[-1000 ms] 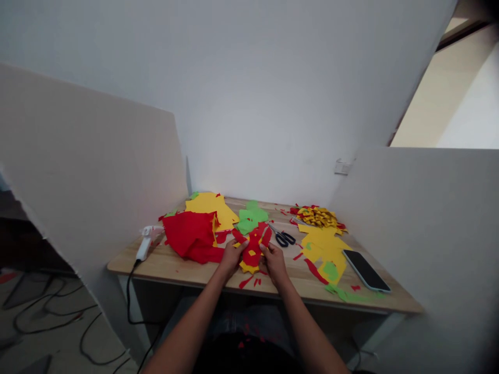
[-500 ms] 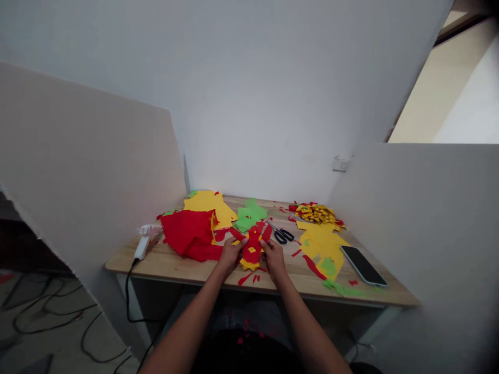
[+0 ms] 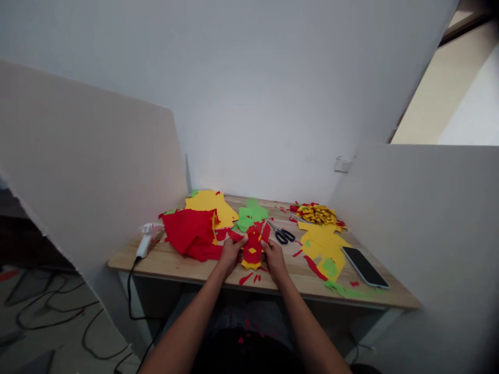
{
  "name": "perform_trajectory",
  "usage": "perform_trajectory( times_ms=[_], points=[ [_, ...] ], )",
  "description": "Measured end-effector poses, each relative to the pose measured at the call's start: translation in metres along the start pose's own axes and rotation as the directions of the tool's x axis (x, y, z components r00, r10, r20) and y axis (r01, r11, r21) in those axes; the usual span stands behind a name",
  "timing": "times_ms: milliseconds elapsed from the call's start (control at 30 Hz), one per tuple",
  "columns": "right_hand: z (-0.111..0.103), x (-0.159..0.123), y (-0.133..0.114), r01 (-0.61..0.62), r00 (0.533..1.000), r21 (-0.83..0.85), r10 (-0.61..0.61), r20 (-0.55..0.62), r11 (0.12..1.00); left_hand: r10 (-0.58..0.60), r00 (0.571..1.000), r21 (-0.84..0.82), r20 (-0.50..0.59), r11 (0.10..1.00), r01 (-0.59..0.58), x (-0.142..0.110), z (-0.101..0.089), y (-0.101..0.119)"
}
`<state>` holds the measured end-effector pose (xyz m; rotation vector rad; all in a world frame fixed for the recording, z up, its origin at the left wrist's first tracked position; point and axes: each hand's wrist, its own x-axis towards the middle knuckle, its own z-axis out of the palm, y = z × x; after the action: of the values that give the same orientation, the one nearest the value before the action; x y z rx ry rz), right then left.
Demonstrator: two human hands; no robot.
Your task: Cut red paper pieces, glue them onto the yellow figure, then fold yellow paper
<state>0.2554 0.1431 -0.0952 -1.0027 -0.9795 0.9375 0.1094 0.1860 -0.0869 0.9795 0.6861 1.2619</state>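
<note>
Left hand (image 3: pixel 231 253) and right hand (image 3: pixel 274 258) pinch cutout (image 3: pixel 253 242); green scraps (image 3: pixel 253 212) at twelve o'clock, glue gun (image 3: pixel 144 245) nine.

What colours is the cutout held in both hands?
The cutout is red and yellow, seen in the head view.

Seen from my remote post: beside the left hand (image 3: pixel 231 252), the sliver of yellow that poked out along the near side of the red-and-yellow piece (image 3: pixel 253 244) a second ago is now out of sight, and only the red side flap (image 3: pixel 235 236) shows there. My view has tilted slightly down since then, so the table (image 3: pixel 179 267) sits a touch higher in frame
</note>
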Motion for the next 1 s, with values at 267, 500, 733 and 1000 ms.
perform_trajectory(
  times_ms=[267, 500, 733, 1000],
  points=[
    [-0.001, 0.002, -0.002, 0.007, 0.999, -0.002, -0.007, -0.044, 1.0, 0.004, 1.0, -0.046, 0.004, 0.999, -0.004, -0.001, 0.001, 0.002],
    [-0.002, -0.006, -0.006, -0.117, 0.992, -0.035, 0.118, 0.041, 0.992, 0.076, 0.995, -0.069, -0.07, 0.994, -0.081, 0.001, 0.001, 0.003],
    [-0.081, 0.044, -0.053, -0.279, 0.96, -0.159, 0.272, -0.063, 0.947, 0.095, 0.99, -0.051, -0.109, 0.994, -0.101, 0.006, -0.002, 0.003],
    [-0.145, 0.125, -0.104, -0.281, 0.908, -0.208, 0.19, -0.374, 0.937, 0.055, 0.997, -0.011, -0.055, 0.998, -0.055, 0.0, 0.007, 0.007]
  ],
)
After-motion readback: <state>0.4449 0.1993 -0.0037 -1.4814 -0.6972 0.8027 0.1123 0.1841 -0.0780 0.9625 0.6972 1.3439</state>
